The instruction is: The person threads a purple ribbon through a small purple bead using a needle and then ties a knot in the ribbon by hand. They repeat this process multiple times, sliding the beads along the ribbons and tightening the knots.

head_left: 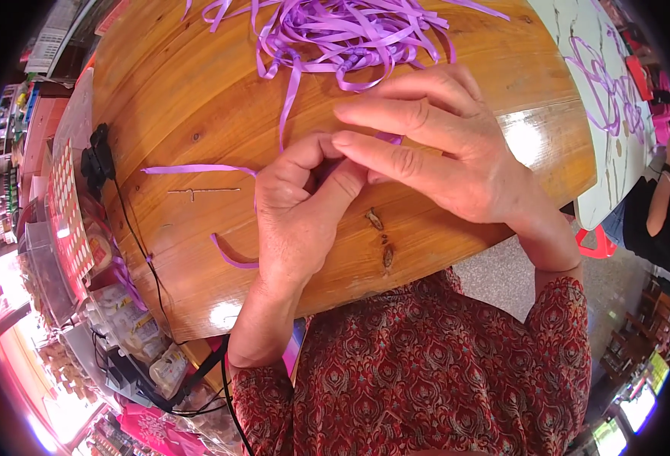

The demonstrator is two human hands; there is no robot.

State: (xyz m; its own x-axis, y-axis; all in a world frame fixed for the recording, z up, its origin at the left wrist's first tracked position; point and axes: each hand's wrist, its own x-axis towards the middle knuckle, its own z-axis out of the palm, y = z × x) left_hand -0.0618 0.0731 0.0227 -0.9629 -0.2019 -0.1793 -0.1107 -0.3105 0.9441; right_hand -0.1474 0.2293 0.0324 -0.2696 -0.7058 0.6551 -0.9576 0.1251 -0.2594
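Over the middle of the wooden table, my left hand point(297, 205) is closed on a purple ribbon point(198, 169). One length of it trails out to the left of that hand, and a loose end curls below. My right hand point(441, 144) meets it from the right, its index and thumb tips against the ribbon by the left fingers; the other fingers are stretched out. What exactly sits between the fingertips is mostly hidden. A large tangled heap of purple ribbons point(342, 34) lies beyond my hands, with one strand running down toward them. A thin twisted metal wire tool point(204, 190) lies to the left.
The wooden table point(426, 258) has a black cable point(134, 232) and a black clip-like object point(98, 159) on its left edge. More purple ribbon point(605, 87) lies on a white marbled table point(578, 38) at right. Another person's arm point(660, 190) shows there, beside a red stool point(596, 243).
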